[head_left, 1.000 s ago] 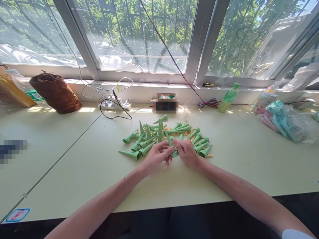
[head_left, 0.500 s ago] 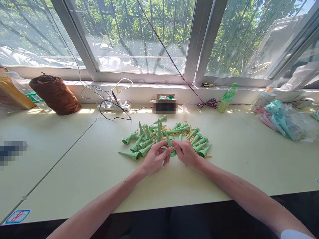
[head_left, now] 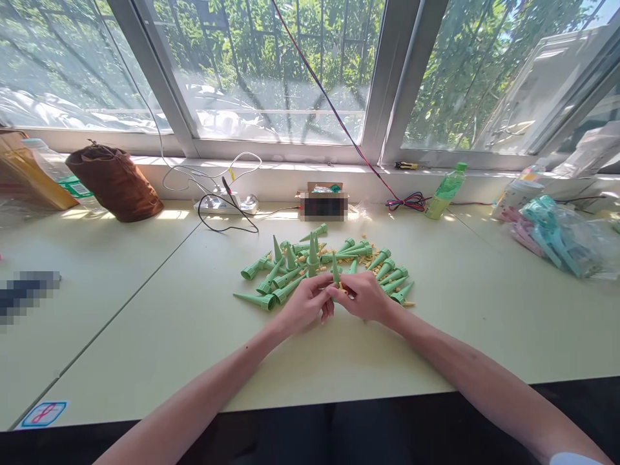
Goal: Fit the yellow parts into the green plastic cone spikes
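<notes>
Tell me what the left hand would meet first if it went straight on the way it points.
Past the green cone in its grip, the left hand would probably meet the right hand first, though depth is hard to judge here.

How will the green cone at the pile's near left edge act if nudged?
The green cone would probably roll in an arc, since one end is wide and the other pointed. Its wide end looks open and hollow, so it's likely light.
</notes>
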`<action>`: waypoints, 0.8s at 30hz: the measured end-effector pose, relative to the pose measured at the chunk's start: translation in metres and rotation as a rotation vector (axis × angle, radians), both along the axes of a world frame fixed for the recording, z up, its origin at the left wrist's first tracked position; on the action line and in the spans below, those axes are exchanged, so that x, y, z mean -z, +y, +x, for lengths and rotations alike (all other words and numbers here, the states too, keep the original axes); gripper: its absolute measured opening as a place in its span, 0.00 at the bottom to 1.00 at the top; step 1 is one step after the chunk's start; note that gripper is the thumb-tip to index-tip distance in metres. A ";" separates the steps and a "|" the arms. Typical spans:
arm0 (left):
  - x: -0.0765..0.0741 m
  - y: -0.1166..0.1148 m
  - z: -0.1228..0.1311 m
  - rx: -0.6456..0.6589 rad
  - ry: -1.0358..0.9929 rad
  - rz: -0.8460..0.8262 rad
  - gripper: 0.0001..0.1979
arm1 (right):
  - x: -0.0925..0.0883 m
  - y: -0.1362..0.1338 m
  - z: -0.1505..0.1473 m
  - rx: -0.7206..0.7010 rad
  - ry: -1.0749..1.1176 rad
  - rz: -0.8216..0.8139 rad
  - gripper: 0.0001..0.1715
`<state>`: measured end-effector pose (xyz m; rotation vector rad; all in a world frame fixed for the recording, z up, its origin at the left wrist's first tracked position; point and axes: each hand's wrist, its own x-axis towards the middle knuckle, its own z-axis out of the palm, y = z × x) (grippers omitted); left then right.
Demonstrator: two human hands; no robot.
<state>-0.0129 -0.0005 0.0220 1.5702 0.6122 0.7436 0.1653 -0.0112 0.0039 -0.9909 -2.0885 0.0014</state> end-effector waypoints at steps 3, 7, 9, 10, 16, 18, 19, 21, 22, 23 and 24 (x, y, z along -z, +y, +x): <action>0.002 0.001 -0.001 0.011 0.008 0.000 0.16 | -0.002 0.000 -0.001 0.010 -0.008 0.006 0.26; 0.001 0.001 -0.001 0.018 0.018 -0.010 0.16 | -0.003 0.000 -0.002 0.014 -0.018 0.004 0.27; 0.000 0.000 -0.001 0.016 0.017 -0.014 0.16 | -0.002 0.000 -0.001 0.010 -0.024 -0.008 0.27; -0.001 -0.001 0.000 0.008 0.016 -0.014 0.16 | -0.002 0.000 -0.001 0.009 -0.022 -0.017 0.27; 0.003 -0.001 -0.001 -0.192 0.146 0.163 0.14 | -0.003 0.005 0.008 0.179 0.153 -0.028 0.27; 0.006 -0.001 -0.001 -0.259 0.217 0.306 0.11 | -0.005 0.008 0.012 0.291 0.210 -0.022 0.25; 0.007 -0.001 -0.001 -0.276 0.248 0.370 0.09 | -0.006 0.010 0.014 0.333 0.216 -0.030 0.23; 0.010 -0.001 -0.001 -0.269 0.301 0.458 0.06 | -0.007 0.013 0.017 0.389 0.197 -0.057 0.18; 0.011 0.000 0.000 -0.256 0.322 0.485 0.05 | -0.007 0.015 0.018 0.406 0.177 -0.071 0.15; 0.012 0.000 0.000 -0.244 0.341 0.501 0.04 | -0.007 0.016 0.019 0.414 0.153 -0.083 0.13; 0.013 0.000 0.000 -0.234 0.355 0.508 0.04 | -0.006 0.018 0.020 0.411 0.128 -0.090 0.11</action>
